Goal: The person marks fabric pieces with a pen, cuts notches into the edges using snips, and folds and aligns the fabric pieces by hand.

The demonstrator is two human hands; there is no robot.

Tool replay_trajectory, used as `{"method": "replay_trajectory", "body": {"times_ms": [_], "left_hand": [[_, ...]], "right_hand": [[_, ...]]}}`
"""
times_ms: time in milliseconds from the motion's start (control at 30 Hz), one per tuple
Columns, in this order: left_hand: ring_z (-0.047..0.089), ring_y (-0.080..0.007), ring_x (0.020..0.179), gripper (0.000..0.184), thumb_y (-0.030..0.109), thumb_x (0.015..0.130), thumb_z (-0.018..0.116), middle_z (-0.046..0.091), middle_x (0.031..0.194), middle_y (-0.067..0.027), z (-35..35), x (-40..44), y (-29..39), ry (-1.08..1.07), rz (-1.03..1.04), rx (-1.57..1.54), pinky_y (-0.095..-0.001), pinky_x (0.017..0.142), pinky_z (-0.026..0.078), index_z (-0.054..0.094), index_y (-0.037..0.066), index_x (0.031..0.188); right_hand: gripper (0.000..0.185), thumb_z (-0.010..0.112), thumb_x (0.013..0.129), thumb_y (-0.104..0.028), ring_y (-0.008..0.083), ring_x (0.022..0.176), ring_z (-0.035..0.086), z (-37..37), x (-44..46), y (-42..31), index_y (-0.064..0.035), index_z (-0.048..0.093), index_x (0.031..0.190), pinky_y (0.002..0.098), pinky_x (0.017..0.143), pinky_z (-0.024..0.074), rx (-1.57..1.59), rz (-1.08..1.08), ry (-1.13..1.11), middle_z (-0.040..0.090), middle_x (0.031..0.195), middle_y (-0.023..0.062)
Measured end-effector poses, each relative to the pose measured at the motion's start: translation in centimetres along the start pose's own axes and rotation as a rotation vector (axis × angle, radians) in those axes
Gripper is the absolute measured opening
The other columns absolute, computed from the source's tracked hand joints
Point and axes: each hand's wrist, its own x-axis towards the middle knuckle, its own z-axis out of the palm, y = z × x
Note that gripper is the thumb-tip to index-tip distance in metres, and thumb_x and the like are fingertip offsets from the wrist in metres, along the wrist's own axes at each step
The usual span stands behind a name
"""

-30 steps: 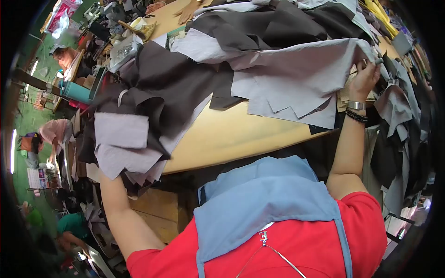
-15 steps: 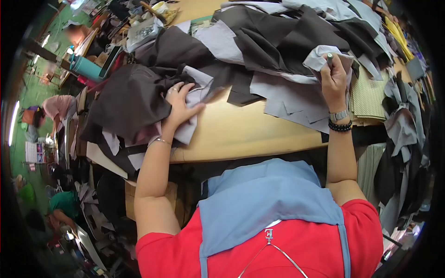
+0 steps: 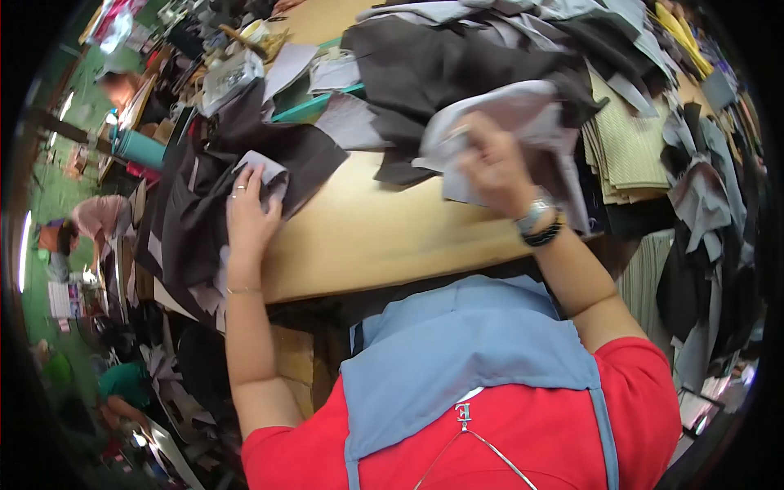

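My left hand (image 3: 251, 214) rests on a heap of dark cloth (image 3: 304, 159) at the left of the wooden table (image 3: 359, 237), its fingers spread over a small light grey piece. My right hand (image 3: 494, 167), blurred by motion, is closed near the middle right, with light grey cloth (image 3: 531, 114) around and behind it. A small thing sticks out of its fingers, too blurred to name. Beyond it a large dark cloth (image 3: 433, 69) lies over other grey pieces.
Stacked cream textured sheets (image 3: 625, 139) lie on the right, beside hanging grey and dark cloths (image 3: 698, 196). A teal strip (image 3: 314, 106) and a clear plastic bag (image 3: 233, 79) are at the back left. Other people, one in a pink top (image 3: 100, 216), are at the far left.
My right hand has moved left and nearer with the light grey cloth. My left hand has shifted left and down. The dark cloth on the left lies flatter, uncovering the teal strip.
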Motion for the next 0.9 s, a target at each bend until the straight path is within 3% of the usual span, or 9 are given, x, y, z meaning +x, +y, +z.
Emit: {"method": "replay_trajectory", "body": {"times_ms": [100, 200, 367, 433, 533, 567, 667, 800, 900], "left_hand": [[0.058, -0.0213, 0.116, 0.051, 0.026, 0.095, 0.059, 0.054, 0.137, -0.0131, -0.7, -0.5, 7.5, -0.529, -0.549, -1.114, -0.0374, 0.1, 0.045, 0.048, 0.009, 0.142], [0.058, -0.0181, 0.114, 0.057, 0.019, 0.095, 0.063, 0.06, 0.129, -0.0123, 1.4, -2.8, 10.9, -0.765, -0.675, -1.554, -0.0328, 0.102, 0.045, 0.042, 0.008, 0.146], [0.06, -0.0127, 0.108, 0.032, 0.002, 0.092, 0.057, 0.066, 0.116, -0.0056, 0.5, -5.0, 9.8, -0.639, -0.531, -1.562, -0.0245, 0.094, 0.046, 0.06, -0.001, 0.124], [0.058, -0.0073, 0.092, 0.038, -0.008, 0.086, 0.045, 0.066, 0.103, 0.0006, -1.3, -4.9, 6.8, -0.515, -0.434, -1.012, -0.0235, 0.081, 0.047, 0.064, 0.001, 0.119], [0.061, -0.0109, 0.085, 0.023, 0.01, 0.097, 0.047, 0.066, 0.095, -0.0008, -3.8, -3.1, 1.8, -0.142, -0.777, -1.119, -0.0265, 0.076, 0.051, 0.067, 0.002, 0.106], [0.06, -0.0183, 0.11, 0.042, 0.034, 0.103, 0.046, 0.064, 0.121, -0.0084, -5.9, -2.4, 2.2, -0.002, -0.918, -1.211, -0.0349, 0.097, 0.048, 0.06, 0.001, 0.123], [0.059, -0.0183, 0.112, 0.038, 0.026, 0.098, 0.052, 0.063, 0.122, -0.0088, -6.1, -1.3, 2.3, 0.162, -0.657, -1.182, -0.0338, 0.098, 0.047, 0.058, 0.002, 0.128], [0.058, -0.0183, 0.115, 0.043, 0.015, 0.092, 0.061, 0.062, 0.123, -0.0092, -2.1, -1.1, 2.5, 0.077, -0.201, -0.975, -0.0322, 0.1, 0.045, 0.055, 0.005, 0.134], [0.058, -0.0171, 0.114, 0.044, 0.011, 0.089, 0.066, 0.064, 0.119, -0.0088, -0.6, -2.1, 2.6, -0.314, -0.196, -0.836, -0.031, 0.099, 0.045, 0.057, 0.004, 0.131]], "right_hand": [[0.021, 0.054, 0.08, -0.008, 0.0284, 0.068, 0.062, 5.6, -0.9, -5.2, -0.0038, 0.061, 0.099, 0.0376, 0.065, 0.0513, 0.29, 0.058, -0.572, 0.062, 0.081, 0.0151], [0.019, 0.057, 0.085, -0.012, 0.031, 0.07, 0.065, 8.8, -3.3, -7.6, -0.0031, 0.063, 0.101, 0.0403, 0.067, 0.0514, 0.49, -0.054, -0.899, 0.066, 0.082, 0.0165], [0.021, 0.062, 0.09, -0.015, 0.0324, 0.081, 0.068, 5.2, -3.4, -9.3, -0.0032, 0.067, 0.106, 0.0388, 0.071, 0.0536, 0.366, -0.034, -1.006, 0.07, 0.091, 0.0158], [0.02, 0.063, 0.092, -0.015, 0.0281, 0.08, 0.068, 1.7, -1.9, -9.9, -0.0027, 0.068, 0.107, 0.0356, 0.07, 0.0534, 0.431, -0.004, -0.95, 0.071, 0.092, 0.013], [0.02, 0.068, 0.092, -0.016, 0.0111, 0.076, 0.064, -2.8, 0.2, -8.5, -0.0031, 0.068, 0.108, 0.0256, 0.061, 0.0477, 0.345, 0.069, -0.68, 0.071, 0.091, 0.0043], [0.024, 0.07, 0.091, -0.017, 0.0075, 0.074, 0.06, -3.7, 0.9, -6.8, -0.0028, 0.068, 0.109, 0.0235, 0.06, 0.0449, 0.298, 0.159, -0.576, 0.068, 0.088, 0.0018], [0.038, 0.078, 0.084, -0.023, 0.0039, 0.072, 0.054, -4.6, 1.7, 0.3, -0.0016, 0.066, 0.114, 0.0219, 0.06, 0.0411, -0.033, 0.221, -0.299, 0.062, 0.079, -0.0017], [0.062, 0.086, 0.075, -0.032, 0.0079, 0.069, 0.055, -2.0, -0.1, 5.2, -0.0002, 0.062, 0.124, 0.0249, 0.066, 0.0474, -0.128, 0.4, -0.44, 0.06, 0.075, 0.0008], [0.069, 0.086, 0.073, -0.041, 0.0098, 0.065, 0.056, 0.9, -1.1, 5.7, -0.0007, 0.063, 0.124, 0.0269, 0.062, 0.0489, -0.196, 0.385, -0.436, 0.06, 0.072, 0.0016]]}}
